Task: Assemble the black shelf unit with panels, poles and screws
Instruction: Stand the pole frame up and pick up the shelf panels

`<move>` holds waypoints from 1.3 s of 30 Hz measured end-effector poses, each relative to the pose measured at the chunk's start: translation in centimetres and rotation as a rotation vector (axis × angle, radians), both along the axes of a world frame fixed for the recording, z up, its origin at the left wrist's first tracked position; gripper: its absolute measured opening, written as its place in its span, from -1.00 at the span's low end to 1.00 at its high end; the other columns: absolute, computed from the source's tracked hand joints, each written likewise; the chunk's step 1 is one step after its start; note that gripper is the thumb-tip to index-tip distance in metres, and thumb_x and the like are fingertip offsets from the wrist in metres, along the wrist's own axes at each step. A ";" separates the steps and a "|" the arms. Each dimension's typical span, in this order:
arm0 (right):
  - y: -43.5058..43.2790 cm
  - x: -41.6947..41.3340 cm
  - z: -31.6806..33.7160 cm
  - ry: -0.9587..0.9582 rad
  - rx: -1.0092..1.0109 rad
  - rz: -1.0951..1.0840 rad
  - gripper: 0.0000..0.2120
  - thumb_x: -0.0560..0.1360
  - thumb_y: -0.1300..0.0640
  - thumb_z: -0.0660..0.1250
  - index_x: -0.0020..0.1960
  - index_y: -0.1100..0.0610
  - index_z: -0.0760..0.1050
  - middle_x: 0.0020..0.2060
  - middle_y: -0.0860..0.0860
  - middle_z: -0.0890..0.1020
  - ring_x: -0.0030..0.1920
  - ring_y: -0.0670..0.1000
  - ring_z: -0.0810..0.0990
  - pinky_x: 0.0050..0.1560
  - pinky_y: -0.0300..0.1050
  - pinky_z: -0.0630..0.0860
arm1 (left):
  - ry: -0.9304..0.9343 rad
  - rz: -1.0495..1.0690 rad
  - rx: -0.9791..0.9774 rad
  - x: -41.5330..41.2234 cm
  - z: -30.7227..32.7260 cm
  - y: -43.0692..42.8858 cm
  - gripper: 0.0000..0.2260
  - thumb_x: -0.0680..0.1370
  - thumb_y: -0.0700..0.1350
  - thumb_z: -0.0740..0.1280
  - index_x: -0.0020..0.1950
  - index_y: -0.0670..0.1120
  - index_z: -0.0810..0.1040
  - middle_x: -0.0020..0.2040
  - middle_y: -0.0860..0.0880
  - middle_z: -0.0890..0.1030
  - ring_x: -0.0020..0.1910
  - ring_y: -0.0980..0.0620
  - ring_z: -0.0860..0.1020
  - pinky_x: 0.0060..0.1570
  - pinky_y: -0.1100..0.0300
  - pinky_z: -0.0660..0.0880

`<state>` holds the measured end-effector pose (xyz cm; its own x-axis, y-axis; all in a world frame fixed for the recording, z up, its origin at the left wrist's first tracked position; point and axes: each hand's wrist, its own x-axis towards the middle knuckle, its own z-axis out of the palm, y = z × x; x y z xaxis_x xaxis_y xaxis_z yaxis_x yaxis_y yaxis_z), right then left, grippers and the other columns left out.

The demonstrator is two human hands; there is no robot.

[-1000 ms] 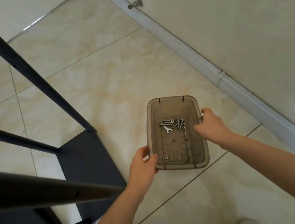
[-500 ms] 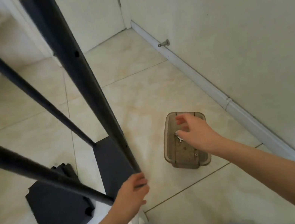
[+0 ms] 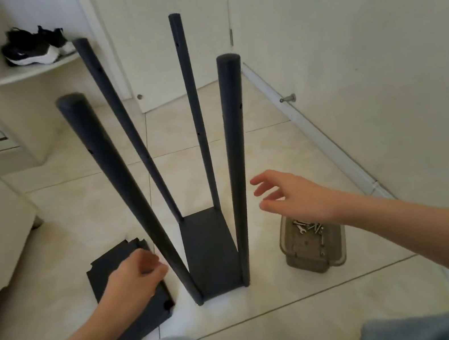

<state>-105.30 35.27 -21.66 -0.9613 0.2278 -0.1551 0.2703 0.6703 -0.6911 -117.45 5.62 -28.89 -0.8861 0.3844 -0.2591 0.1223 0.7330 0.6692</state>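
Left hand (image 3: 134, 278): fingers curled, blurred, over stacked loose panels (image 3: 105, 267) on the floor (image 3: 304, 320); cannot tell its grip. Base panel (image 3: 211, 256) on floor, four poles (image 3: 236, 167) upright at its corners. Translucent tray (image 3: 316, 257) to the right, holding screws (image 3: 309, 226). Right hand (image 3: 297, 196): grip released, fingers spread above tray. Sneakers (image 3: 34, 49) on far shelf (image 3: 35, 72).

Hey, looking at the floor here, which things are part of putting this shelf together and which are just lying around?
For the job: four poles standing on the base panel; stack of loose panels left of it; tub on the right holding screws and a wrench.
Just lying about: sneakers on the wall shelf; doorstop on the right wall.
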 end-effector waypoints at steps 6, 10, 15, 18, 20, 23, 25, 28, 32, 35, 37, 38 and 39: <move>-1.9 -2.3 2.9 0.070 -0.129 0.024 -0.50 0.60 0.14 0.30 0.48 -0.04 0.22 0.33 -0.06 0.46 0.25 0.00 0.54 0.08 -0.24 0.49 | 0.084 -0.146 0.055 -2.7 4.5 1.2 -0.61 0.53 0.00 0.46 0.27 0.17 0.36 0.07 0.17 0.58 0.02 0.18 0.60 0.03 0.19 0.55; -1.9 -3.5 4.4 0.077 -0.221 0.059 -0.65 0.57 0.29 0.31 0.29 0.02 0.40 0.16 -0.07 0.59 0.17 -0.07 0.60 -0.03 -0.32 0.58 | 0.066 -0.185 0.050 -3.3 6.3 2.4 -0.68 0.54 -0.05 0.45 0.24 0.08 0.45 0.08 0.08 0.62 0.04 0.08 0.63 0.13 0.07 0.60; -2.7 -3.3 4.8 0.084 -0.184 0.071 -0.73 0.56 0.28 0.32 0.22 0.07 0.43 0.09 -0.04 0.62 0.13 -0.05 0.62 0.04 -0.23 0.61 | 0.067 -0.216 0.008 -3.7 7.6 3.9 -0.69 0.58 -0.10 0.40 0.30 -0.06 0.47 0.15 0.00 0.60 0.09 0.01 0.61 0.19 0.06 0.57; -3.0 -2.9 4.9 0.110 -0.157 0.072 -0.74 0.56 0.25 0.34 0.21 0.05 0.43 0.09 -0.04 0.62 0.11 -0.06 0.63 0.14 -0.13 0.60 | 0.090 -0.181 0.041 -4.6 8.5 4.6 -0.65 0.58 -0.15 0.40 0.35 -0.11 0.45 0.19 -0.04 0.59 0.17 -0.07 0.60 0.26 -0.01 0.54; -3.2 -2.7 5.1 0.138 -0.151 0.056 -0.75 0.56 0.22 0.35 0.20 0.04 0.44 0.06 -0.07 0.64 0.09 -0.07 0.64 0.15 -0.10 0.59 | 0.127 -0.157 0.065 -5.3 8.9 4.8 -0.65 0.59 -0.17 0.39 0.35 -0.11 0.44 0.20 -0.05 0.59 0.18 -0.08 0.60 0.25 -0.02 0.54; -3.9 -2.9 5.2 0.184 -0.130 0.043 -0.73 0.55 0.16 0.37 0.22 0.03 0.44 0.03 -0.11 0.66 0.07 -0.12 0.64 0.16 -0.17 0.58 | 0.172 -0.121 0.100 -6.2 9.1 5.2 -0.66 0.60 -0.18 0.38 0.35 -0.11 0.44 0.20 -0.05 0.59 0.16 -0.08 0.60 0.23 -0.01 0.56; -4.6 -3.3 5.3 0.206 -0.108 0.053 -0.70 0.53 0.12 0.39 0.24 0.02 0.45 0.04 -0.14 0.65 0.05 -0.14 0.64 0.10 -0.29 0.57 | 0.184 -0.082 0.139 -6.7 8.8 5.4 -0.66 0.60 -0.20 0.38 0.35 -0.11 0.44 0.20 -0.06 0.59 0.17 -0.09 0.60 0.23 -0.02 0.56; -5.7 -3.8 5.5 0.228 -0.077 0.062 -0.63 0.51 0.08 0.43 0.28 0.01 0.44 0.07 -0.10 0.65 0.07 -0.11 0.65 0.09 -0.30 0.57 | 0.188 -0.039 0.205 -7.5 8.0 5.3 -0.68 0.60 -0.22 0.37 0.34 -0.10 0.44 0.19 -0.07 0.59 0.16 -0.09 0.60 0.23 -0.04 0.56; -7.0 -4.7 5.6 0.230 -0.045 0.070 -0.58 0.47 0.07 0.47 0.29 0.06 0.45 0.10 -0.02 0.65 0.08 -0.04 0.64 0.18 -0.04 0.59 | 0.212 0.011 0.242 -8.7 6.9 5.1 -0.65 0.61 -0.23 0.35 0.37 -0.08 0.40 0.15 0.01 0.55 0.09 -0.03 0.57 0.11 0.11 0.54; -8.2 -5.7 4.8 0.215 0.023 0.107 -0.52 0.47 0.03 0.47 0.34 0.04 0.43 0.15 -0.03 0.63 0.03 -0.13 0.61 0.12 -0.20 0.59 | 0.270 0.030 0.189 -9.3 6.3 5.7 -0.62 0.62 -0.18 0.33 0.42 -0.06 0.36 0.13 0.02 0.51 -0.02 0.03 0.52 0.02 0.13 0.55; -9.0 -6.5 4.0 0.208 0.071 0.137 -0.54 0.48 -0.01 0.44 0.33 0.02 0.42 0.14 -0.07 0.62 -0.12 -0.26 0.52 -0.13 -0.53 0.48 | 0.325 0.027 0.142 -9.6 6.0 6.1 -0.64 0.63 -0.15 0.32 0.42 -0.05 0.36 0.13 0.00 0.54 -0.07 0.04 0.51 0.00 0.12 0.56; -9.4 -6.9 3.6 0.207 0.075 0.147 -0.56 0.49 -0.02 0.42 0.33 0.02 0.42 0.14 -0.08 0.62 -0.17 -0.29 0.48 -0.24 -0.62 0.40 | 0.340 0.032 0.137 -9.8 6.0 6.2 -0.65 0.64 -0.14 0.31 0.42 -0.05 0.37 0.15 -0.02 0.56 -0.07 0.05 0.50 0.00 0.12 0.55; -9.7 -7.4 3.3 0.210 0.067 0.155 -0.58 0.51 -0.02 0.41 0.32 0.01 0.42 0.13 -0.09 0.62 -0.20 -0.32 0.46 -0.29 -0.66 0.35 | 0.347 0.038 0.142 -10.0 6.0 6.2 -0.66 0.64 -0.15 0.31 0.41 -0.05 0.37 0.18 -0.04 0.57 -0.07 0.05 0.50 -0.03 0.14 0.54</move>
<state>-112.73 25.61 -18.40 -0.9950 0.0786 0.0618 0.0165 0.7386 -0.6740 -127.46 11.77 -22.92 -0.9261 0.3601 0.1128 0.3342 0.6441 0.6881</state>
